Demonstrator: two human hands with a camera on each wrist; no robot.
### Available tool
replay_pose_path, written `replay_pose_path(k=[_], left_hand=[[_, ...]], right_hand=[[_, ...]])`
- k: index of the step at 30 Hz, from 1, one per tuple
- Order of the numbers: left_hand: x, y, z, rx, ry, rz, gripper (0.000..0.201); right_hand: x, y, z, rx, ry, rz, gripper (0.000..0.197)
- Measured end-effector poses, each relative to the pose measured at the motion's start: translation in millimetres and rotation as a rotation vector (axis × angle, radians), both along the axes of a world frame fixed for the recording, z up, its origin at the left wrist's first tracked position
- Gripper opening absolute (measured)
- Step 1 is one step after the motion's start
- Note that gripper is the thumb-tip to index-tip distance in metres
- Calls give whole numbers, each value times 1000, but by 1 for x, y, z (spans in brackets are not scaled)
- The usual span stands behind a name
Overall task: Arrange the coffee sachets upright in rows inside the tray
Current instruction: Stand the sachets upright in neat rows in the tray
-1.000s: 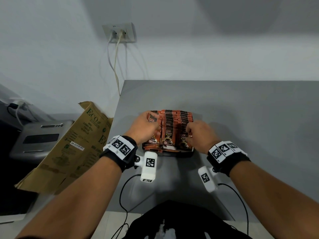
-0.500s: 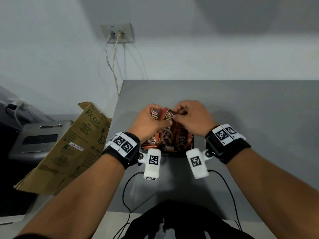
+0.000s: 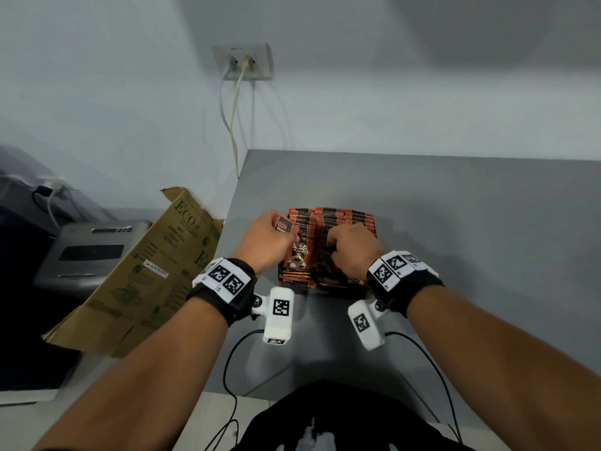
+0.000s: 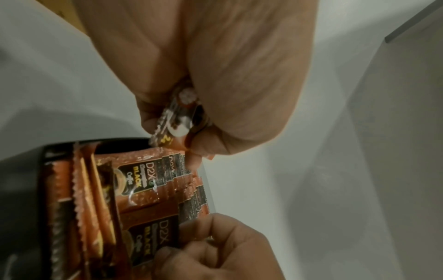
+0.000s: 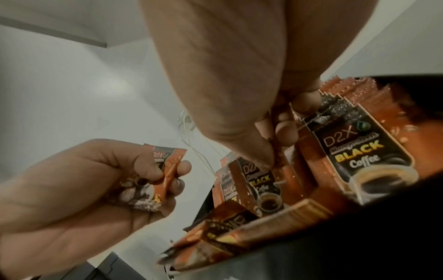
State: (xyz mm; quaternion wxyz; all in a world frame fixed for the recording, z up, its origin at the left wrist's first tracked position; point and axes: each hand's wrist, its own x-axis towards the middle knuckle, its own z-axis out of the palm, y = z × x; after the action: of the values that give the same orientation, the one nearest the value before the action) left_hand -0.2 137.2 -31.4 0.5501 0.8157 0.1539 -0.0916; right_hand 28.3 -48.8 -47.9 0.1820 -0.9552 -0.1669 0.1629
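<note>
A black tray [image 3: 325,289] on the grey table holds rows of orange and black coffee sachets [image 3: 338,214] standing upright. My left hand [image 3: 270,239] grips a few sachets [image 3: 282,226] just above the tray's left side; the bundle [image 5: 158,181] also shows in the right wrist view and, from below, in the left wrist view [image 4: 177,121]. Over the tray's middle, my right hand [image 3: 353,252] has its fingers curled down among the standing sachets [image 5: 261,181] and pinches the top of one [image 5: 275,151]. The tray's right part is hidden behind that hand.
A flattened brown cardboard box [image 3: 140,275] leans off the table's left edge beside a grey device [image 3: 91,252]. Two cables hang from a wall socket [image 3: 242,61] behind the table. Black wrist-camera cables [image 3: 234,353] trail over the near table edge.
Half a second ago both hands met over the tray's far side, holding sachets together. Now they are apart: the left keeps its sachets at the left, the right has dropped into the rows.
</note>
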Motion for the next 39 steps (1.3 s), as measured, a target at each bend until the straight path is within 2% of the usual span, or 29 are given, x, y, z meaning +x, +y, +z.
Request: replay_pose_path(k=[3,7,9,12,14,16,19,24,28,32,35,39], left_hand=[[-2,1,0,58,-45,-42,12],[-4,0,0,73,-29,-66,20],[-5,-4,3,38,-24,-86,24],[-5,-9,8,-53,-42,-130,35],[-4,-12,9,-58,-66,-144,38],[-2,-11,9,-19,-77,-120,38],[-2,1,4,104,-47,-94,26],[-14,18,-5,298,35,-230,19],[-18,19,-10,353,45,-311,26],[-18,20,-13,373,25,-337,30],[-17,21,-16,380,24,-355,28],[-18,25,-20,405,-19,-379,21]], right_hand=[[-2,-1,-3,-15,-14,9,26],[-1,-4,-4,5,-77,-1,33],[1,-5,5,139,-119,-53,32],[1,-1,26,395,-22,-73,24],[3,3,36,462,14,-59,18],[10,5,39,450,-29,-83,16],[21,4,37,394,-85,-155,15],[17,17,25,275,-37,-34,13],[12,33,10,152,-46,89,20],[8,41,3,97,7,138,34],[6,43,2,99,28,161,39],[5,33,2,179,28,104,35]])
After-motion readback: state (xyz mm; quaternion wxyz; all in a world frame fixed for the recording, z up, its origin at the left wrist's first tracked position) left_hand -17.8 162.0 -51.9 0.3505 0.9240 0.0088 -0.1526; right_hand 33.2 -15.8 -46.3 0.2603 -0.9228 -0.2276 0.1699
